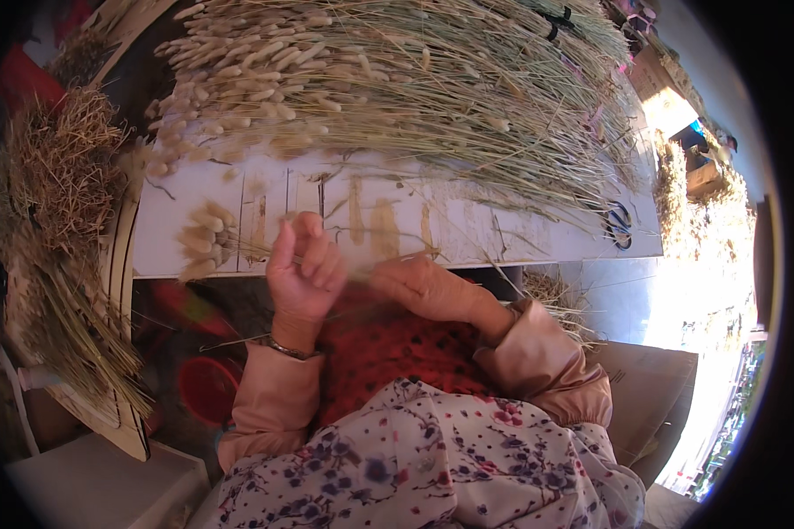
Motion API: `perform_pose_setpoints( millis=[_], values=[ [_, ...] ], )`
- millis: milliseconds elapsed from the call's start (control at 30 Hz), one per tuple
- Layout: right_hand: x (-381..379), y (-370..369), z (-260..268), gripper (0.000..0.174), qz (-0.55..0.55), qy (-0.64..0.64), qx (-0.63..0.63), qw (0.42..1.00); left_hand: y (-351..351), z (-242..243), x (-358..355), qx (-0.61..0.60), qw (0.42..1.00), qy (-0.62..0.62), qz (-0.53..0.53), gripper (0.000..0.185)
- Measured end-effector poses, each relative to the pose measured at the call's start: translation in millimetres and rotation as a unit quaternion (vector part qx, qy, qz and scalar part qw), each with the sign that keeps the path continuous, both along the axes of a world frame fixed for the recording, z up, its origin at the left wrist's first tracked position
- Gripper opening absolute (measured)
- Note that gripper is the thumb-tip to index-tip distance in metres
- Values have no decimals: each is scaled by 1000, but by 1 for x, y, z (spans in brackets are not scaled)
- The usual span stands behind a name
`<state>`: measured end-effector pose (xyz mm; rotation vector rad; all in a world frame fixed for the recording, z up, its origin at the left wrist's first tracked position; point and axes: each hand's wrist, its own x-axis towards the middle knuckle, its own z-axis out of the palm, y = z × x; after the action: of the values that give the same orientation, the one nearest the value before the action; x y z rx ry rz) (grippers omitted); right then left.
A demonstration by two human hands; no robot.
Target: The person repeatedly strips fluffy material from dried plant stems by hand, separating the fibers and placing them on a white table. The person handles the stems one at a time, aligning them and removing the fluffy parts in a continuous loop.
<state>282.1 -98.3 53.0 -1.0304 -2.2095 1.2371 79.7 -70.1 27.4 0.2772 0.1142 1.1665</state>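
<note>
A small bunch of dried bunny-tail grass (206,237) extends leftward from my left hand (308,264), its fluffy heads over the front edge of the white table (192,192). The fingers of that hand curl around the stems, palm turned up towards me. Close on its right, my right hand (430,287) is bent inward with its back showing. Its fingertips are blurred by motion, so what they pinch is unclear. Beyond both hands lies a wide heap of bunny-tail grass (397,99), heads to the left and stems to the right.
Scissors (618,226) lie near the table's right end. To the left are a tangle of dry straw (73,172) and a sheaf of stems (86,344). A red bucket (208,390) stands below the table, and a cardboard box (645,397) is at my right.
</note>
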Motion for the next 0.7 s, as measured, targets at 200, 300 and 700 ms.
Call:
perform_pose_setpoints(
  millis=[200, 300, 700],
  values=[
    [12, 12, 20, 22, 51, -74, -120, 989, -1, 1, 40, 0, 997, 30, -69, 51],
    [34, 26, 27, 20, -34, -45, 36, 998, 8, 4, 41, -79, 995, 49, -36, 56],
    [103, 195, -34, 17, -334, -168, 287, 882, 63, -11, 46, -178, 982, 60, 9, 57]
  ],
)
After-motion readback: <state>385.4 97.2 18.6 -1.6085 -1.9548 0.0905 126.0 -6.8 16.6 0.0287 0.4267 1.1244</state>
